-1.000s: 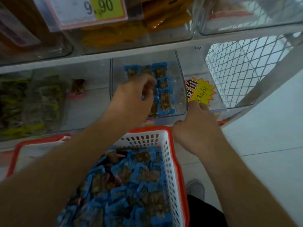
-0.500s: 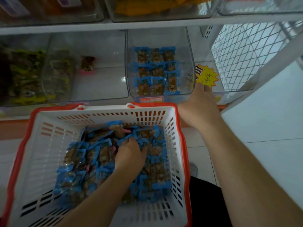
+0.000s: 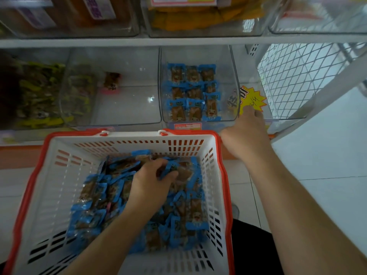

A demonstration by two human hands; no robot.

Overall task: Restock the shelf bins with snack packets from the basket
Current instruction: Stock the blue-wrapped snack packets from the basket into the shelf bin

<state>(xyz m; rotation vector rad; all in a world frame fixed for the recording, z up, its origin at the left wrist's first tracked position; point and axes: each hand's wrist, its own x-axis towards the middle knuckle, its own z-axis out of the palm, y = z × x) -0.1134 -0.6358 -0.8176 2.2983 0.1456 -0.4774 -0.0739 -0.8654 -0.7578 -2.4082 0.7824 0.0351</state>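
A white basket with a red rim [image 3: 59, 165] sits below the shelf and holds a heap of blue snack packets [image 3: 103, 195]. My left hand [image 3: 153, 181] is down in the heap, fingers curled round a blue packet [image 3: 170, 169]. A clear shelf bin [image 3: 232, 76] above the basket holds rows of the same blue packets [image 3: 192, 92]. My right hand [image 3: 246, 133] grips the front corner of that bin, next to a yellow star price tag [image 3: 253, 100].
A clear bin [image 3: 129, 104] to the left holds one pink-edged packet [image 3: 111, 82]. Further left is a bin of green-yellow packets [image 3: 35, 96]. Upper shelf bins hold orange snacks [image 3: 198, 18]. A white wire mesh panel [image 3: 294, 76] closes the shelf's right end; tiled floor lies right.
A second ago my left hand was at the shelf bin with packets; it came down into the basket and now closes on a packet. My right hand stayed at the bin.
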